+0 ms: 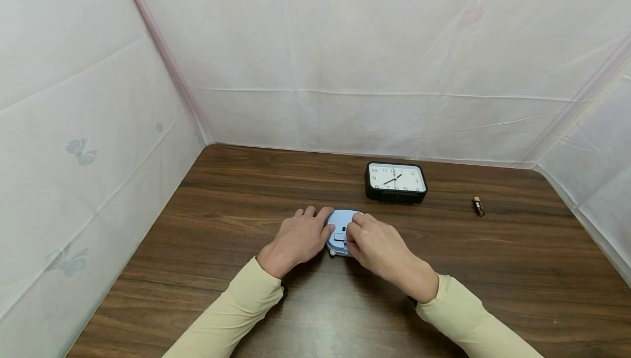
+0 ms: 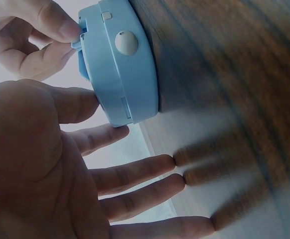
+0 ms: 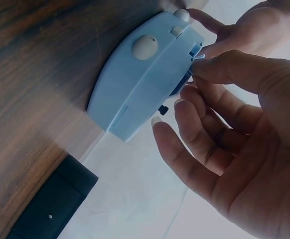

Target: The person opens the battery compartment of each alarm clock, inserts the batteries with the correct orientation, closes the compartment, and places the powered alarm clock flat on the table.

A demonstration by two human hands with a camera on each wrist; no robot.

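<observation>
A light-blue alarm clock (image 1: 340, 218) lies face down on the table, with a small black knob (image 3: 163, 110) on its back and white round feet (image 2: 126, 43) on its side. My left hand (image 1: 304, 237) steadies its left edge. The thumb (image 2: 77, 104) and index finger touch the casing, while the other fingers spread straight onto the tabletop. From the right, my right hand (image 1: 377, 246) pinches the small light-blue battery cover (image 3: 200, 57) at the clock's back between thumb and index finger. Its other fingers bend loosely beside the casing. Part of the cover is hidden by the fingertips.
A black rectangular clock (image 1: 396, 177) with a white face stands behind the blue one. Farther right lies a single black-and-gold battery (image 1: 478, 206). The brown wooden table (image 1: 236, 194) meets pale hanging sheets (image 1: 345, 73) at its back and sides.
</observation>
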